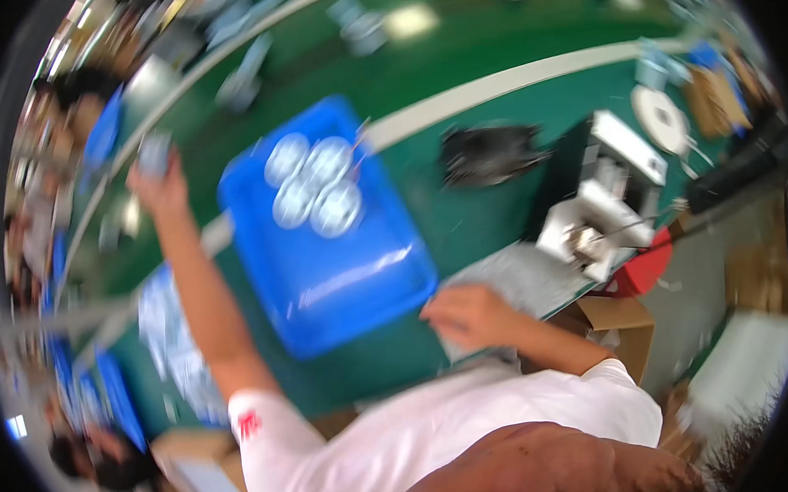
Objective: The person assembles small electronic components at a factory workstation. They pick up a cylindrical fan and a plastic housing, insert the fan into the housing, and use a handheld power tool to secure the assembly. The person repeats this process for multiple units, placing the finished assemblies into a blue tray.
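My left hand (pixel 163 189) reaches out far to the left over the green surface, its fingers closed on a small pale grey, rounded part (pixel 154 154). Motion blur hides the part's exact kind. In front of me lies a blue plastic tray (pixel 325 299), set at a slant. Several round whitish, shiny pieces (pixel 335 207) sit together toward its far end. My right hand (pixel 471 317) is near the tray's near right corner, over a grey plastic sheet or bag (pixel 511 275). Its fingers look loosely stretched, with nothing visible in them.
A black and white machine (pixel 606 181) stands to the right, beside a dark blurred bundle (pixel 492 152). Behind it is a white reel (pixel 660 118). Clear plastic bags (pixel 178 346) lie at the left. Blurred pale parts (pixel 360 29) are spread along the green belt beyond the light rail (pixel 458 104).
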Motion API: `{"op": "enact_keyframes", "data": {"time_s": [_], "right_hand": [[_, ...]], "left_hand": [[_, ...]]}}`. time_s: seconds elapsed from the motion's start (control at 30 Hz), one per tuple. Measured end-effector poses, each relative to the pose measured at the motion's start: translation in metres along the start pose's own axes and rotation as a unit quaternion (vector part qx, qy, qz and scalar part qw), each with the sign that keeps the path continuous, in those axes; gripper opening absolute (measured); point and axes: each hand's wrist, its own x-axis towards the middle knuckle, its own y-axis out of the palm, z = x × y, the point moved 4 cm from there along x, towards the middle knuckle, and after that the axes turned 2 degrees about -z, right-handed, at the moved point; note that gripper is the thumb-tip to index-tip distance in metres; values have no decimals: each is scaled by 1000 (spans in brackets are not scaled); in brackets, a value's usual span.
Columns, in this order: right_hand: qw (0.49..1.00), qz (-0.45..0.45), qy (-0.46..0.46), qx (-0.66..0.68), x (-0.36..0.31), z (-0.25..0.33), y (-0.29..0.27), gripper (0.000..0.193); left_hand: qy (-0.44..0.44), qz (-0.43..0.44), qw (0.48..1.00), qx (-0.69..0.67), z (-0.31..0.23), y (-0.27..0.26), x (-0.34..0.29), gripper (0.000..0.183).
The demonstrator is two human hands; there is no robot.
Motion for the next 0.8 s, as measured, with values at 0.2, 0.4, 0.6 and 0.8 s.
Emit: {"op": "enact_keyframes", "data": {"time_s": [0.2,0.4,0.6,0.8], "right_hand": [[999,24,44,8,18,25,5,15],[991,-12,-77,-109,94,70,10,21],[996,26,-86,-27,144,96,48,24],[956,233,-177,25,181,115,175,30]], "left_hand": [[125,-148,957,216,-23,80,-161,38],[109,-180,951,228,-5,149,-289,34],[-14,-24,998,56,53,151,-420,52],[-68,-82,986,131,75,127,-537,61]]}}
